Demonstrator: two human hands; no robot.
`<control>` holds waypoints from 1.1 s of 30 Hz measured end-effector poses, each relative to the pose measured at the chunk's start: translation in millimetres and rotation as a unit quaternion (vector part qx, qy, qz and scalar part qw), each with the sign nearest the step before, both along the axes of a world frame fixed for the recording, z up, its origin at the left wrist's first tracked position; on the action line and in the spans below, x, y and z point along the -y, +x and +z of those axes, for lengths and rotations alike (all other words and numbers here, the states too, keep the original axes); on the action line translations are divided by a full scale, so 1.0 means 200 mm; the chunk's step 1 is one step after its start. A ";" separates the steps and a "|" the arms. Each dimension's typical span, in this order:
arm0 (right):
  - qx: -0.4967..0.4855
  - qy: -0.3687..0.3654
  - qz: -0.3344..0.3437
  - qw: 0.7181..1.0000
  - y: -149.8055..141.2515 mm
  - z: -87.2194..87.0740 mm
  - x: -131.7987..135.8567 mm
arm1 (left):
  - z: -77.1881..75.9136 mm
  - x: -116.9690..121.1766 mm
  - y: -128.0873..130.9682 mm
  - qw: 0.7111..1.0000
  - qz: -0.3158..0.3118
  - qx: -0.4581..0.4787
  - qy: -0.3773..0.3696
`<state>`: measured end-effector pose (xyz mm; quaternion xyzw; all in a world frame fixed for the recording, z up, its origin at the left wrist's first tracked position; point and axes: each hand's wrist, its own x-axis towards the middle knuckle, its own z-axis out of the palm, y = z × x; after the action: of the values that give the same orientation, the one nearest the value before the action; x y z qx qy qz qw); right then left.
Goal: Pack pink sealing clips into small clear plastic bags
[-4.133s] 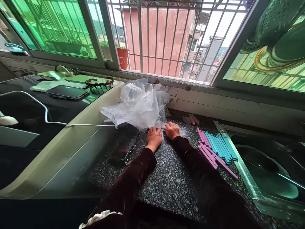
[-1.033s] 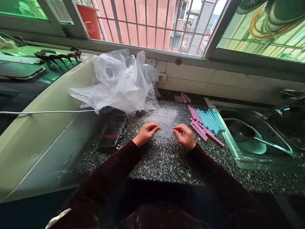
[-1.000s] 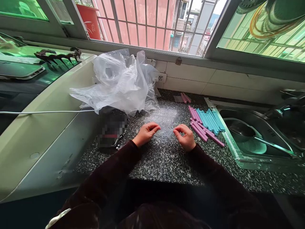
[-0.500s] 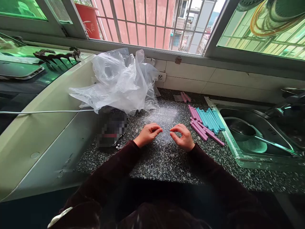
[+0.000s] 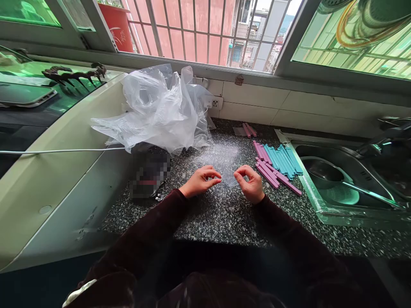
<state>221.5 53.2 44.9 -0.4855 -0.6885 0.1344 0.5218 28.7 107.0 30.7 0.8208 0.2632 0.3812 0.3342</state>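
Observation:
A small clear plastic bag [image 5: 229, 177] hangs between my two hands over the speckled counter. My right hand [image 5: 251, 184] pinches its right edge between thumb and forefinger. My left hand [image 5: 203, 180] is by the bag's left edge, thumb and forefinger slightly apart; whether the tips touch the film is hard to see. Right of my right hand lie several flat pink sticks [image 5: 267, 174] and several turquoise sticks [image 5: 282, 160], grouped side by side.
A heap of crumpled plastic bags [image 5: 157, 111] lies at the back left, with a dark blurred-out item [image 5: 149, 171] before it. A white cable [image 5: 64, 152] crosses the left side. A metal sink [image 5: 324, 214] holding a pan [image 5: 321, 170] is to the right.
My right thumb and forefinger have closed on the bag's edge. My left fingertips have parted slightly, and the bag has shifted a little to the right.

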 end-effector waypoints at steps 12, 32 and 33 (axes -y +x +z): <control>-0.034 -0.059 0.032 0.997 -0.01 0.01 0.01 | -0.01 0.02 0.03 0.998 0.036 0.055 0.016; -0.008 -0.003 -0.012 1.000 0.00 0.01 0.01 | 0.02 0.02 0.02 0.996 -0.014 -0.006 -0.083; -0.004 -0.008 -0.008 1.000 -0.01 0.01 0.01 | 0.02 0.02 0.02 0.996 -0.015 -0.008 -0.082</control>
<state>220.3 51.4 46.3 -0.4947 -0.6814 0.1380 0.5215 33.1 102.6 35.3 0.7974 0.2837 0.3469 0.4042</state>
